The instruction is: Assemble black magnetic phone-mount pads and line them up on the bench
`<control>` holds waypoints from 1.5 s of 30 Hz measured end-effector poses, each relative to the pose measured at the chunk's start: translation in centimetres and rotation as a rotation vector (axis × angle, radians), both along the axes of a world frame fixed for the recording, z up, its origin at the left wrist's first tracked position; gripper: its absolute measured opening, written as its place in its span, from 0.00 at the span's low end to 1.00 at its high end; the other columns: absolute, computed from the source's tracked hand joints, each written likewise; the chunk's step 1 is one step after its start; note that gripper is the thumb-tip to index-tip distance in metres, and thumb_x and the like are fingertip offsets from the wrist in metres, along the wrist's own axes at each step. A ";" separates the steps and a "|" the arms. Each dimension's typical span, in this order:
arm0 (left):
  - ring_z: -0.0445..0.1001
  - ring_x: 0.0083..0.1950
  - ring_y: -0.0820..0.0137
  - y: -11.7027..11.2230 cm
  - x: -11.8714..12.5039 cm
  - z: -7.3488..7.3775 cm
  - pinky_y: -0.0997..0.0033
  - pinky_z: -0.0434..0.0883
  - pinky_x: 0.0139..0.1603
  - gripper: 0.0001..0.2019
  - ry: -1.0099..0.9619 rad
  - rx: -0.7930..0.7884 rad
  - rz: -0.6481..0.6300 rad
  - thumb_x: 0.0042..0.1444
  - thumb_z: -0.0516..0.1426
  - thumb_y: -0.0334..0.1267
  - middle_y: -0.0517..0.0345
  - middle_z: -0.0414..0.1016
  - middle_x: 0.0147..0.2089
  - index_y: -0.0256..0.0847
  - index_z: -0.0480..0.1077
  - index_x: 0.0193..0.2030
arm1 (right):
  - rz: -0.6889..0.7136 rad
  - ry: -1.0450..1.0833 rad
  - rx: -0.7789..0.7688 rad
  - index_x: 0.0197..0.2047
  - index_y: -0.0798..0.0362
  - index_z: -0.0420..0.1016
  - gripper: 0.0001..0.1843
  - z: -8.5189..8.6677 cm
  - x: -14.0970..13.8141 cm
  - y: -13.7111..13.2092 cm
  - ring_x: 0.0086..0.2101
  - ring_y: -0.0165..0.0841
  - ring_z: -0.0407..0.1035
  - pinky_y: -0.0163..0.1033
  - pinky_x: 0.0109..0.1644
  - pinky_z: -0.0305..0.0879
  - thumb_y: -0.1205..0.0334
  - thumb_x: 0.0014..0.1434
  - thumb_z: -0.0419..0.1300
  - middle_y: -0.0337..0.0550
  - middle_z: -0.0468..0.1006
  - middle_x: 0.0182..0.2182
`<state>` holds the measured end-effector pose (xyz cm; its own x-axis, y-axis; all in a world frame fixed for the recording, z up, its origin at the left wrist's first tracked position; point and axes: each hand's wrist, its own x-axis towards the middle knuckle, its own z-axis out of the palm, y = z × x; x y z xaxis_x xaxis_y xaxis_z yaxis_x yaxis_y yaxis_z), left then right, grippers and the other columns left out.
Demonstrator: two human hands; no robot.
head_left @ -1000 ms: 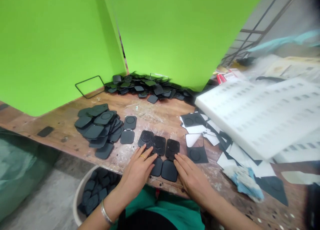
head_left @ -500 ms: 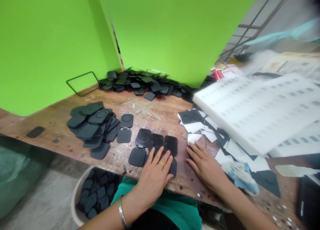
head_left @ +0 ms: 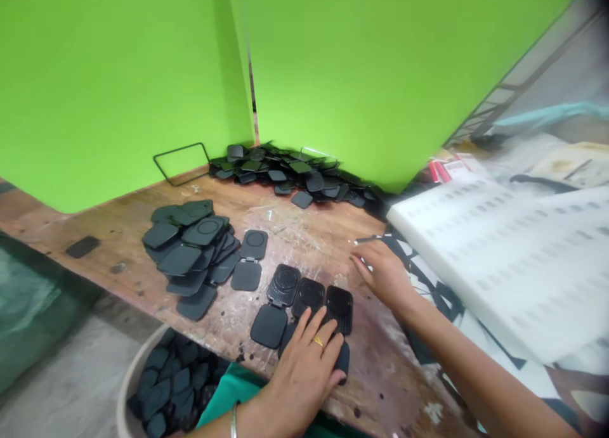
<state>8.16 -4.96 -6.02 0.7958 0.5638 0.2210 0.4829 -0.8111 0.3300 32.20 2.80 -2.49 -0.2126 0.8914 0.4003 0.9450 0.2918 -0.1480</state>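
Observation:
My left hand (head_left: 311, 359) lies flat over a row of black hinged folding pads on the table's near edge, fingers stretched out and covering parts of two of them. The leftmost pad in the row lies unfolded, its ringed upper half (head_left: 284, 284) and plain lower half (head_left: 269, 326) both showing. My right hand (head_left: 383, 274) hovers or rests beside scattered black and white sheets (head_left: 419, 260), thumb and forefinger apart, with nothing visible in it. Another unfolded hinged pad (head_left: 246, 276) sits farther left.
A heap of black pads (head_left: 185, 251) stands at left, and a longer pile (head_left: 285, 175) lies against the green panels (head_left: 342, 77). A white foam slab (head_left: 499, 267) covers the right side. Below the edge is a bin (head_left: 127, 387) full of black pieces.
My right hand has moved forward, away from the white-faced piece near the row, to the sheets. My left hand stays on the pads. The view has turned a little left.

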 end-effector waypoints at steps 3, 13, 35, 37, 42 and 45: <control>0.57 0.71 0.52 0.5 -0.6 0.2 0.43 0.64 0.67 0.24 -0.045 -0.028 -0.018 0.61 0.59 0.36 0.45 0.66 0.66 0.38 0.63 0.64 | -0.090 -0.111 -0.101 0.43 0.58 0.78 0.13 -1.0 -1.7 8.4 0.48 0.41 0.67 0.42 0.54 0.61 0.67 0.65 0.52 0.55 0.78 0.48; 0.58 0.71 0.55 2.5 -3.5 0.9 0.42 0.65 0.66 0.19 -0.178 -0.048 0.017 0.62 0.54 0.28 0.45 0.69 0.62 0.39 0.66 0.60 | -0.179 -0.063 -0.090 0.38 0.59 0.77 0.14 -2.4 -2.4 16.7 0.44 0.45 0.66 0.46 0.49 0.58 0.71 0.63 0.50 0.59 0.79 0.40; 0.77 0.43 0.65 1.2 0.8 4.7 0.67 0.74 0.46 0.21 -0.747 -1.432 0.318 0.50 0.67 0.45 0.51 0.80 0.43 0.36 0.73 0.48 | -0.069 1.260 -0.835 0.45 0.52 0.76 0.20 2.4 -2.1 -13.3 0.31 0.31 0.72 0.34 0.34 0.67 0.56 0.49 0.69 0.39 0.80 0.32; 0.76 0.42 0.66 0.2 0.5 4.9 0.69 0.72 0.46 0.17 -0.666 -1.360 0.290 0.50 0.66 0.44 0.54 0.79 0.40 0.36 0.74 0.44 | -0.060 1.080 -0.830 0.38 0.53 0.79 0.11 2.3 -2.7 -14.6 0.31 0.32 0.71 0.33 0.35 0.66 0.56 0.53 0.65 0.39 0.80 0.31; 0.74 0.39 0.66 -0.9 0.0 5.0 0.71 0.71 0.40 0.14 -0.491 -1.189 0.281 0.51 0.63 0.44 0.56 0.76 0.36 0.37 0.75 0.41 | -0.163 1.021 -0.771 0.25 0.55 0.77 0.15 0.8 -4.7 -17.0 0.26 0.30 0.66 0.32 0.29 0.59 0.52 0.56 0.61 0.38 0.75 0.22; 0.73 0.35 0.67 -1.0 0.1 5.1 0.72 0.70 0.35 0.14 -0.438 -1.183 0.274 0.50 0.63 0.44 0.58 0.74 0.33 0.37 0.74 0.41 | -0.220 1.059 -0.747 0.25 0.55 0.76 0.16 0.1 -5.5 -18.0 0.25 0.31 0.65 0.33 0.28 0.58 0.51 0.55 0.60 0.38 0.74 0.21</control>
<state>8.28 -5.98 -0.95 0.6120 0.7274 -0.3104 0.2561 0.1891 0.9480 26.72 -15.16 -2.43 0.0751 0.9446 -0.3195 0.2893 -0.3272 -0.8996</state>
